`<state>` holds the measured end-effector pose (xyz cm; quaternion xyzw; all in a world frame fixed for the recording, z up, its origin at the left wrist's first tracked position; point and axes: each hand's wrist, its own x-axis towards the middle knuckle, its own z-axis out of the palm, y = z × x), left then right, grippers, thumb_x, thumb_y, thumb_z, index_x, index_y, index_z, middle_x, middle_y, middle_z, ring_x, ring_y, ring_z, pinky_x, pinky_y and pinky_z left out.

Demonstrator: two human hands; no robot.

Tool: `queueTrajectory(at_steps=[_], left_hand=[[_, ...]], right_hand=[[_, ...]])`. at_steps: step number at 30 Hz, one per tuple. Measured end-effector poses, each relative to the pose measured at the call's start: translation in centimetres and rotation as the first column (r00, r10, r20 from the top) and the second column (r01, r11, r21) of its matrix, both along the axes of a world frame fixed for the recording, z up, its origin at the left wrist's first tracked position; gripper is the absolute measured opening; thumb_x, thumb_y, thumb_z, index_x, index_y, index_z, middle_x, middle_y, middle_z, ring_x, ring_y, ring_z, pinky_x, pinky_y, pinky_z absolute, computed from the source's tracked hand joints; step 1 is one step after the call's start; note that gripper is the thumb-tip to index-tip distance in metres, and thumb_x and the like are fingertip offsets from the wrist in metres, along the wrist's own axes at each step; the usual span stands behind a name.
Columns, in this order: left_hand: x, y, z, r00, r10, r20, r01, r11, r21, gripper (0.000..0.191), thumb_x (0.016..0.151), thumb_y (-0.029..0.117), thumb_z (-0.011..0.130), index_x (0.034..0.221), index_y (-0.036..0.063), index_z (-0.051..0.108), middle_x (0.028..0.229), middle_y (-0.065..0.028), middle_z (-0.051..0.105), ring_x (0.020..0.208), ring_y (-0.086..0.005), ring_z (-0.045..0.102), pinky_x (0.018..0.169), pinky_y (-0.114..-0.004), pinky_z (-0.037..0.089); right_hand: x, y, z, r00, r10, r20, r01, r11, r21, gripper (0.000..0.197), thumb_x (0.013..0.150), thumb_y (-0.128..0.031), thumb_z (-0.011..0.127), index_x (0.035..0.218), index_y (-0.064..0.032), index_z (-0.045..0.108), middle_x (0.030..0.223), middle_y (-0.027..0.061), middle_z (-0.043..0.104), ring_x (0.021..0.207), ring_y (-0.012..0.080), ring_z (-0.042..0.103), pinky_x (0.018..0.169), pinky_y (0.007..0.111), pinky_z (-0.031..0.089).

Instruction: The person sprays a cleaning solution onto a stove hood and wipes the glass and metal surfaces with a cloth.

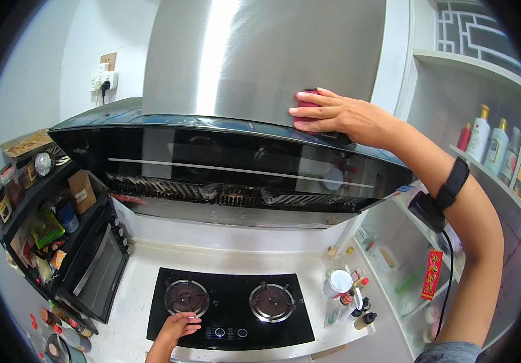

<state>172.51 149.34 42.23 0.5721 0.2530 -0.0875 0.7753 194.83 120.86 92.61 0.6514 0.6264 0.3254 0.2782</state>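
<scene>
My right hand (340,113) presses a dark red scrubbing pad (308,109) flat to the stainless-steel duct cover (260,59) of the range hood, low on its right side. Just below runs the hood's glossy black glass front (233,152). The hand partly covers the pad. My left hand (181,326) holds nothing and has its fingers apart. It appears in front of the left burner (187,298) of the black two-burner gas hob (228,313); whether it touches the hob I cannot tell.
A black oven (94,272) and a crowded rack (38,195) flank the hob on the left. Bottles and a white tub (338,283) stand at the counter's right end. Shelves with bottles (478,136) line the right. A black cable (449,272) hangs along my right arm.
</scene>
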Motion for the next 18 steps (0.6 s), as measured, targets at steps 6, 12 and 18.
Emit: queueTrajectory(at_steps=[6,12,18], left_hand=[[1.8,-1.2,0.4,0.999,-0.031,0.012,0.030,0.999,0.039,0.026,0.097,0.007,0.036,0.117,-0.0007,0.051,0.107,-0.0159,0.064,0.091,-0.0221,0.067,0.078,-0.028,0.054],[2.2,-2.5,1.5,0.996,-0.071,0.062,0.070,0.997,0.018,0.025,0.097,0.008,0.038,0.117,-0.0012,0.051,0.109,-0.0169,0.064,0.092,-0.0231,0.066,0.078,-0.028,0.054],[2.3,-2.7,1.3,0.991,-0.136,0.021,0.134,0.989,0.060,0.024,0.096,0.008,0.039,0.115,-0.0002,0.052,0.109,-0.0161,0.064,0.092,-0.0226,0.066,0.078,-0.027,0.054]], right_hand=[[0.4,-5.5,0.3,0.996,-0.086,-0.011,0.086,0.996,0.014,0.069,0.069,0.019,0.046,0.125,-0.0199,0.057,0.145,-0.0005,0.037,0.138,0.0216,0.025,0.118,0.038,0.018],[0.9,-10.6,0.0,0.990,-0.142,0.005,0.141,0.988,0.065,0.059,0.071,0.014,0.049,0.119,-0.0185,0.062,0.143,-0.0013,0.040,0.136,0.0216,0.030,0.116,0.037,0.024],[-1.3,-15.5,-1.0,0.987,-0.028,0.159,-0.051,0.880,0.472,0.042,0.076,0.013,0.047,0.107,-0.0096,0.067,0.128,0.0101,0.055,0.119,0.0285,0.052,0.104,0.038,0.039]])
